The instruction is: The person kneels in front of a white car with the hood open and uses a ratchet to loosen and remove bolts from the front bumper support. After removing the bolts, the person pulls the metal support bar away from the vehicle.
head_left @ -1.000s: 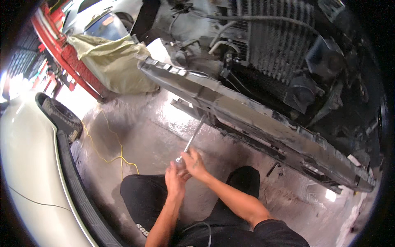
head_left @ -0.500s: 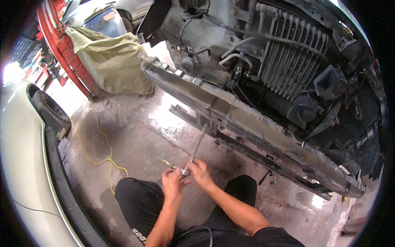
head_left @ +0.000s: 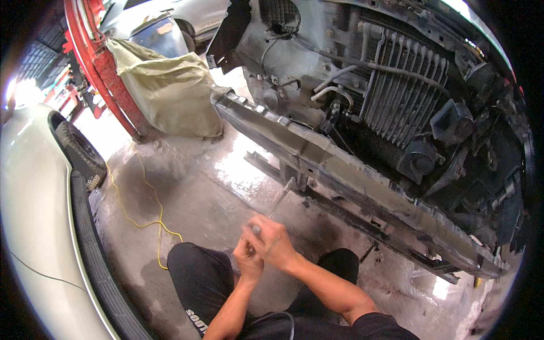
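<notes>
My right hand (head_left: pixel 274 243) is closed around the near end of a long metal extension bar (head_left: pixel 280 197). The bar slants away toward the car's crossmember (head_left: pixel 317 156); its far tip overlaps the lower rail in view, and whether it touches I cannot tell. My left hand (head_left: pixel 247 262) is pressed against the right one from below, fingers curled around what seems to be a ratchet wrench, mostly hidden. A dark round end (head_left: pixel 256 230) shows between the hands, slightly blurred.
The front of a stripped car with a finned radiator (head_left: pixel 405 85) fills the right. A pale car (head_left: pixel 34 187) stands close on the left. A yellow cord (head_left: pixel 139 224) runs across the floor. Farther off are a red lift post (head_left: pixel 99 68) and a draped cloth cover (head_left: pixel 167 90).
My hands have come together, the right one now overlapping the left. The wrench's yellow-green end, which stuck out to the left, is out of sight. The head view has shifted slightly.
</notes>
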Demonstrator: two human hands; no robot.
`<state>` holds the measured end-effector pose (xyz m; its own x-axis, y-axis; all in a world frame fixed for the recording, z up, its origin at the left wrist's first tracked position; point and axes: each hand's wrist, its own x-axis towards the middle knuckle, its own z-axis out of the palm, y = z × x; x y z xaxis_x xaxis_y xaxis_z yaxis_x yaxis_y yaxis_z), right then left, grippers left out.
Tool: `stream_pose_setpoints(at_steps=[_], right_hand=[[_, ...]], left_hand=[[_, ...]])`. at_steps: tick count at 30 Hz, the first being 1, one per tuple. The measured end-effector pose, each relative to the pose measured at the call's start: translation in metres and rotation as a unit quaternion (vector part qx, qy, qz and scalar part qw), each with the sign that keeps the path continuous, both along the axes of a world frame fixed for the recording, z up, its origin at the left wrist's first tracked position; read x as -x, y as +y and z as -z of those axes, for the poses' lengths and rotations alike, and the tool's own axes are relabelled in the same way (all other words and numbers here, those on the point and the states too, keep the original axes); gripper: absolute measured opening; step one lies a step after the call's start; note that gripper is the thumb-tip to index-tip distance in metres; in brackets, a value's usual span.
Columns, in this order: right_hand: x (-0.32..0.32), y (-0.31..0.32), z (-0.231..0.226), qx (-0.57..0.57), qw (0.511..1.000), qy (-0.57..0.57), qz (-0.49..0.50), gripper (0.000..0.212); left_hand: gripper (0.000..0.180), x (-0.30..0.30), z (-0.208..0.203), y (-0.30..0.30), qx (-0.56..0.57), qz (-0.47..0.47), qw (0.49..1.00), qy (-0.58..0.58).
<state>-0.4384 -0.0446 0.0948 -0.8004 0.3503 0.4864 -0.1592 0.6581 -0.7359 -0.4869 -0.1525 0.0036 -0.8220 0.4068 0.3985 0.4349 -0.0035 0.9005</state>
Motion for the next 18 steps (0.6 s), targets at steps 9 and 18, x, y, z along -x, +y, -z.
stream_pose_setpoints(at_steps=[9,18], right_hand=[[-0.029,-0.008,0.028,0.108,0.987,0.111,0.038,0.007],[-0.087,-0.039,0.121,0.671,0.741,-0.015,0.019,0.044]], left_hand=[[0.034,0.016,0.008,-0.024,-0.178,0.205,0.695,-0.666],[0.037,0.01,-0.023,-0.002,-0.008,0.103,0.889,-0.446]])
